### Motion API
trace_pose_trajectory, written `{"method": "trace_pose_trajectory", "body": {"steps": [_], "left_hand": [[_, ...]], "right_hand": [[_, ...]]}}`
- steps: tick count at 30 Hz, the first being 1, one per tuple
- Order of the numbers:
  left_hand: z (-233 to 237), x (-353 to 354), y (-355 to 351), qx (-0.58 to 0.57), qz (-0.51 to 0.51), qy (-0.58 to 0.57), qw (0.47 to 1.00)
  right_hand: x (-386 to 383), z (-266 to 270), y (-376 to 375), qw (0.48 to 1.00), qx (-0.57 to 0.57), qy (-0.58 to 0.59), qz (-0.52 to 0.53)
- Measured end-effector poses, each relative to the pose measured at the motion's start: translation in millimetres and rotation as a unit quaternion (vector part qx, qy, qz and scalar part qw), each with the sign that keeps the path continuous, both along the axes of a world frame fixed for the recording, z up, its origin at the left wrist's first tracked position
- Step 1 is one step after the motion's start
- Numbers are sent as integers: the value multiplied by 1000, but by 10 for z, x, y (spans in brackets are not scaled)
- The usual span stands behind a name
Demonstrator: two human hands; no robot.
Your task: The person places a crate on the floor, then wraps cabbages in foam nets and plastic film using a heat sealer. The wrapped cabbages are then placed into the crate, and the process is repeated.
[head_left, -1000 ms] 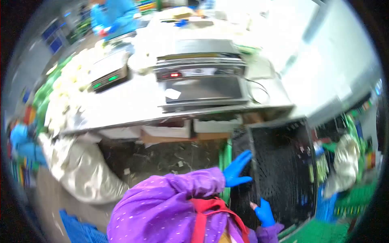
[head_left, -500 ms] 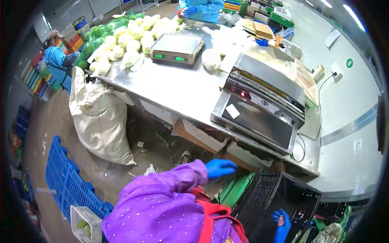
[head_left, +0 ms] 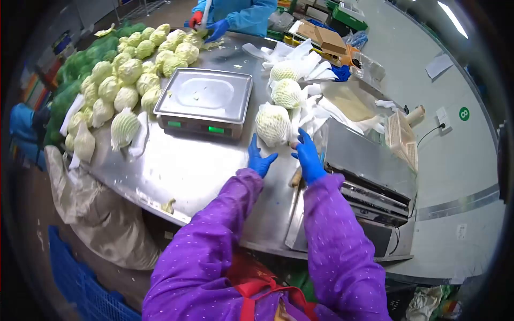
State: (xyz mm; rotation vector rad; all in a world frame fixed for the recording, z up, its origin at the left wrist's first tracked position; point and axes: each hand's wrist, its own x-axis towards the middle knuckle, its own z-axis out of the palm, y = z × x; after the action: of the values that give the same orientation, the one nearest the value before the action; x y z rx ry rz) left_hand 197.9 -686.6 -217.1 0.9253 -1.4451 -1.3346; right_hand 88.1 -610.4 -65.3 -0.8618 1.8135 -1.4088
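My left hand (head_left: 260, 158), in a blue glove, is open with its fingers spread at the near left side of a net-covered cabbage (head_left: 272, 125). On the cabbage's right side my right hand (head_left: 308, 158), also gloved in blue, is open, its fingertips close to the netting. Behind this cabbage, two more cabbages in white foam netting, a middle one (head_left: 286, 93) and a farther one (head_left: 282, 72), form a row. A weighing scale (head_left: 206, 96) with green displays stands left of my hands, bearing only small leaf scraps.
Many cabbages (head_left: 130, 71) are heaped at the left of the metal table (head_left: 176, 176). White foam nets (head_left: 316, 69) lie at the back right. A wrapping machine (head_left: 369, 160) stands to the right. Across the table is a person in a blue gown (head_left: 249, 18).
My hands have come up from low beside the black crate to the table, on either side of the netted cabbage. The view has swung toward the tabletop.
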Motion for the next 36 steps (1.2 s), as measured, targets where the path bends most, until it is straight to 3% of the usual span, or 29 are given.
{"method": "trace_pose_trajectory", "body": {"steps": [1, 2, 4, 5, 7, 8, 10, 11, 12, 14, 16, 17, 20, 24, 26, 27, 31, 34, 36], "left_hand": [[31, -127, -113, 105, -17, -18, 994], [63, -270, -248, 227, -8, 85, 970], [-28, -407, -461, 239, -1, 212, 948], [-74, -431, -518, 205, -16, 183, 961], [-126, -360, -529, 136, -43, 124, 982], [-178, -293, -548, 150, -53, 75, 984], [-304, -123, -583, 172, -75, -28, 982], [-2, 9, -549, 235, -87, 68, 966], [-13, 99, -573, 271, -83, 54, 958], [-80, 379, -638, 342, -79, 27, 936], [-227, 550, -650, 98, -89, -80, 988], [-189, 635, -639, 65, -105, -144, 982], [-402, 511, -687, 194, -132, 43, 971], [242, 267, -626, 362, -125, 127, 915], [-14, 144, -651, 304, -138, 162, 929], [21, 145, -654, 266, -145, 155, 940], [750, 243, -404, 239, -147, 121, 952], [1340, 142, -209, 141, -192, 144, 960], [1654, -93, -86, 126, -241, 163, 949]], "right_hand": [[-182, -294, -309, 996, 84, 0, -30], [-331, -551, -519, 984, 168, 0, -60], [-339, -775, -693, 966, 207, -126, -87], [-268, -789, -692, 965, 180, -151, -116], [-395, -1005, -702, 974, 183, -120, -66], [-433, -1119, -701, 977, 181, -108, -39], [-195, -758, -552, 986, 107, -112, -62], [-104, -560, -426, 985, 92, -129, -66], [20, -313, -257, 983, 57, -156, -78], [-23, -477, 37, 973, 81, -195, -93], [-18, -567, 80, 969, 86, -193, -130], [-34, -582, 41, 967, 87, -190, -146], [-104, -561, -284, 967, 49, -232, -95], [1, -622, -743, 980, 98, -174, -9], [-66, -1341, -812, 991, -69, -113, -1], [25, -1326, -786, 990, -76, -116, -25], [296, -656, -459, 997, 1, 4, -83], [246, 140, 22, 997, -48, 1, -66], [70, 599, 387, 984, -90, 125, -89]]}}
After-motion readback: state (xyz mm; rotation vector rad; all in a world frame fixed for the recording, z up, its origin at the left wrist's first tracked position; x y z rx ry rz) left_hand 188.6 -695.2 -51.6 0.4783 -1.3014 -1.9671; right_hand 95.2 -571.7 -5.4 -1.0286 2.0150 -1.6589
